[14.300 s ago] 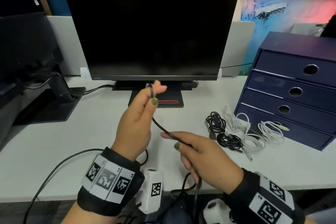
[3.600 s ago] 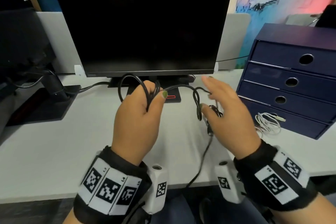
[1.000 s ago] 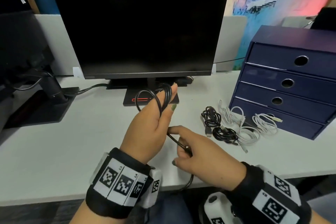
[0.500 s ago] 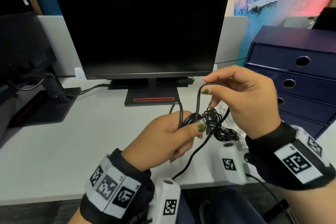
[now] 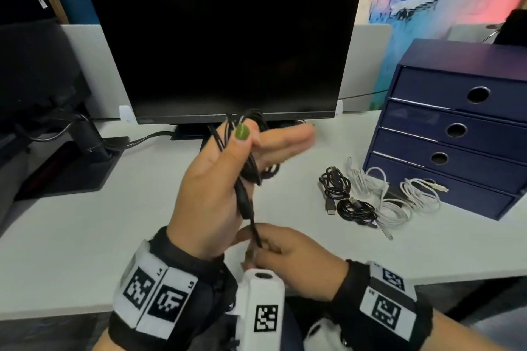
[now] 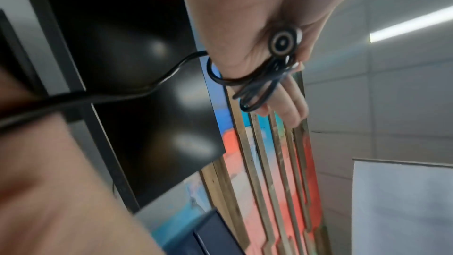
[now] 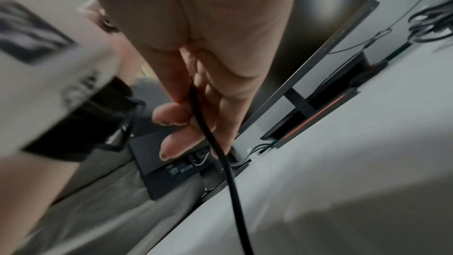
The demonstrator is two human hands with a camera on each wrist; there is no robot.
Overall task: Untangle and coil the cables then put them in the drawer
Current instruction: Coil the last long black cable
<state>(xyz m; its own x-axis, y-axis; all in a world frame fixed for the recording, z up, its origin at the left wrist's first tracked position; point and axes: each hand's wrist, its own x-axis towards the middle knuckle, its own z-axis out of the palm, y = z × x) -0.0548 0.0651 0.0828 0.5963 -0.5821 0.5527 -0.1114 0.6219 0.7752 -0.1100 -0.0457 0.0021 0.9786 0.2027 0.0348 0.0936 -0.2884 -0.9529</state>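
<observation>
My left hand [image 5: 251,141] is raised in front of the monitor, its thumb pinning several loops of a black cable [image 5: 249,168] against the outstretched fingers. The same loops [image 6: 255,82] hang round the fingers in the left wrist view. The cable's tail drops straight down to my right hand [image 5: 261,248], which pinches it just below the left palm, near the desk's front edge. In the right wrist view the cable [image 7: 203,123] runs between the curled fingers. A navy drawer unit [image 5: 456,111] with its drawers closed stands at the right.
Two black coiled cables [image 5: 333,184] [image 5: 356,209] and several white coils [image 5: 395,211] lie on the white desk [image 5: 85,236] in front of the drawer unit. A dark monitor [image 5: 222,43] on its stand is behind my hands; another black stand [image 5: 85,148] is far left.
My right hand has dropped from up at the right to below the left hand and now pinches the cable tail. My left hand has lifted with the loops.
</observation>
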